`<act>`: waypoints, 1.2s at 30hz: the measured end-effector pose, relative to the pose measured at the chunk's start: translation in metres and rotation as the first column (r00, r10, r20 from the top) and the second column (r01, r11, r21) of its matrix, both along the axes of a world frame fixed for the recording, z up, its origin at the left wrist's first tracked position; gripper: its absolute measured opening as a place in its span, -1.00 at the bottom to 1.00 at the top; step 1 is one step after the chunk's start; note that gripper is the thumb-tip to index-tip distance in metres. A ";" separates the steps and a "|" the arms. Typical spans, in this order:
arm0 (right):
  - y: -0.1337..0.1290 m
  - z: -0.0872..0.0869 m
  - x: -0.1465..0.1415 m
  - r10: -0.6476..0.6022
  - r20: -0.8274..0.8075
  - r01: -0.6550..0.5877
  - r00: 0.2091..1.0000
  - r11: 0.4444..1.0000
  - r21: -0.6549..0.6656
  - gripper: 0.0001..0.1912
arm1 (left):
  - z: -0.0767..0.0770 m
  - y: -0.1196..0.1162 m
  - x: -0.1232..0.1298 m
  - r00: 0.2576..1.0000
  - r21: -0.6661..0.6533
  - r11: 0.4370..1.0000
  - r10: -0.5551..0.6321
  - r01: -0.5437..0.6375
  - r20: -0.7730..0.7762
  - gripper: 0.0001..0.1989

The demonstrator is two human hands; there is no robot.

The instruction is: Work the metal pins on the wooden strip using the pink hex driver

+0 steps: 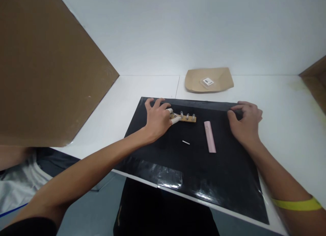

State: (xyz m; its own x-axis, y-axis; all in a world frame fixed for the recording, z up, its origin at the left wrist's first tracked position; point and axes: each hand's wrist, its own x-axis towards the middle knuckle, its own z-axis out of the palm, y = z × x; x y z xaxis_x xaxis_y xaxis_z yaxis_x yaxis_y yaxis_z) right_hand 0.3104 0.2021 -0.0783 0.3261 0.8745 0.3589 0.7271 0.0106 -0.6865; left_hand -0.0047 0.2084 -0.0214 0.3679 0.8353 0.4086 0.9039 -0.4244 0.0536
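Observation:
My left hand (159, 119) wears white covers on its thumb and index finger. These two fingers close on the left end of a small tan strip (188, 119), while the other fingers spread above the black mat (163, 154). Several clear, rounded pieces (187, 116) stand in a row along the strip. At the mat's right side, my right hand (246, 123) is curled, its thumb and index tips nearly meeting; anything between them is too small to make out. Between the hands lie a pink, flat bar (210, 136) and a short, thin white stick (185, 142).
Behind the mat, a brown paper tray (191, 81) holds a small clear packet with a white label (207, 81). A brown panel (51, 69) stands at the left of the white table (285, 127). Part of another person (22, 174) shows beyond it.

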 end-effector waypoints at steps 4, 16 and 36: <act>0.000 0.001 0.000 0.001 0.002 -0.001 1.000 1.000 -0.021 -0.74 | 0.002 -0.001 0.000 1.000 -0.031 0.999 0.014 -0.014 -0.014 -0.76; 0.000 0.003 -0.001 -0.010 0.027 0.011 1.000 0.999 -0.048 -0.72 | 0.008 -0.006 0.008 0.994 -0.161 0.984 0.090 -0.079 0.060 -0.84; 0.000 0.002 0.000 -0.006 0.012 0.007 1.000 0.999 -0.041 -0.75 | 0.005 -0.008 0.013 0.974 -0.259 0.959 0.163 -0.119 0.158 -0.89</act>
State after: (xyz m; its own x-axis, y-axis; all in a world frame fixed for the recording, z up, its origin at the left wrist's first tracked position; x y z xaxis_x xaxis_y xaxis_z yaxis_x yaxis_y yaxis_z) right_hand 0.3104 0.2018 -0.0761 0.3275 0.8866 0.3267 0.7354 -0.0221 -0.6773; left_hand 0.0081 0.2002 -0.0163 0.1802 0.9561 0.2310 0.9202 -0.2468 0.3038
